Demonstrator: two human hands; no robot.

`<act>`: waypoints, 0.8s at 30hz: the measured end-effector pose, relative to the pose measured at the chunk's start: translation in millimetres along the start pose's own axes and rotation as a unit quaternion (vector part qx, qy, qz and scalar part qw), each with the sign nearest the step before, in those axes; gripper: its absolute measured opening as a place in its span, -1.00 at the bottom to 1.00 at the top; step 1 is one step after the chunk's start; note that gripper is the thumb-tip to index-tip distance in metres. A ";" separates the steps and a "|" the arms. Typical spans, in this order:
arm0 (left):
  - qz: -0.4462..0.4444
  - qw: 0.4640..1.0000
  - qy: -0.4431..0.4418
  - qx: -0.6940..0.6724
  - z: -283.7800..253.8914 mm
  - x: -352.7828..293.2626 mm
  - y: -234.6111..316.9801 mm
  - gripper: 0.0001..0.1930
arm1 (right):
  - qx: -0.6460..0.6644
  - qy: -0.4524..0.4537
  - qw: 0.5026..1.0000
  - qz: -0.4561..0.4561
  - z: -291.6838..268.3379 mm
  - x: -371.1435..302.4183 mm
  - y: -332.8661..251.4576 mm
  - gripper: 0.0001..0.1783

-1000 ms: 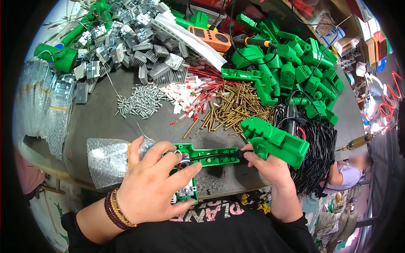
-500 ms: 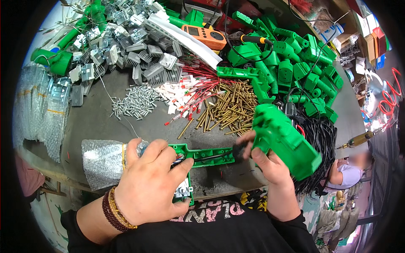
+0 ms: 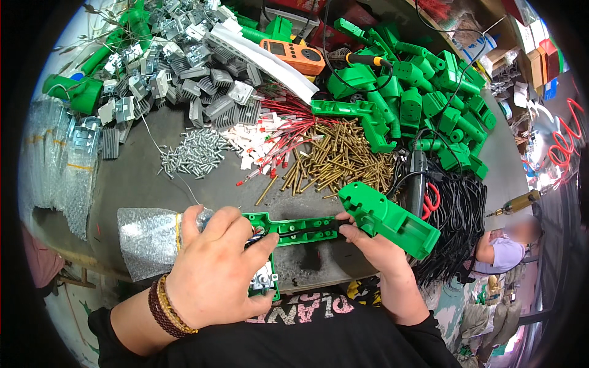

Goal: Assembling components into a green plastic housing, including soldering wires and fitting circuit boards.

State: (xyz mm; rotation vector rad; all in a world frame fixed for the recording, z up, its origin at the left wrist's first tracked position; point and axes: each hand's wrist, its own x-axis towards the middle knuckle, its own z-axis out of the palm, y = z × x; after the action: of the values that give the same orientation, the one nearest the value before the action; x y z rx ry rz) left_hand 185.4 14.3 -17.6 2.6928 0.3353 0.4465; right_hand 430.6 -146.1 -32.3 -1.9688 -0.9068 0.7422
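My left hand (image 3: 211, 270) is bent over an open green plastic housing half (image 3: 297, 223), gripping its wide end between thumb and fingers. Its index fingertip rests by the wires and a black cable (image 3: 316, 229) lying along the handle channel. Below that finger, a silvery metal part (image 3: 264, 279) shows inside the housing; my palm hides the rest. My right hand (image 3: 385, 254) holds a second green housing half (image 3: 392, 224), tilted, above the table. Its thumb and fingertip close around the cable at the handle's right end.
Beyond my hands lie piles of silver screws (image 3: 193, 153), red-wired parts (image 3: 261, 138), long brass screws (image 3: 340, 153) and grey heat sinks (image 3: 224, 107). Green housings (image 3: 423, 98) are heaped far right, black cables (image 3: 457, 221) nearer. Bubble wrap (image 3: 147, 239) touches my left hand's area.
My right hand has come down and left with the green housing half, which has turned flatter. Its fingertips now meet the cable at the handle's end. My left hand stays in place.
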 end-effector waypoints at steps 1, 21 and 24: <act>-0.003 1.000 0.004 -0.002 1.3 -1.5 -0.3 -0.33 | -0.001 -0.001 1.000 0.001 -0.5 -1.0 0.2 -0.73; -0.006 1.000 0.009 -0.015 3.2 -4.9 -0.9 -0.35 | 0.168 -0.006 0.938 -0.303 25.6 7.1 7.8 -0.35; -0.004 1.000 0.010 -0.014 2.8 -6.3 -1.6 -0.36 | 0.134 -0.005 0.927 -0.352 30.1 5.1 6.2 -0.37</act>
State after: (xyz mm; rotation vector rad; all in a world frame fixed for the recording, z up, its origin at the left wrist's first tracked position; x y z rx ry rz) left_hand 180.3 13.0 -22.4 2.6599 0.3433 0.4720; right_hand 412.6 -131.4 -53.1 -1.2624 -1.3317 0.4201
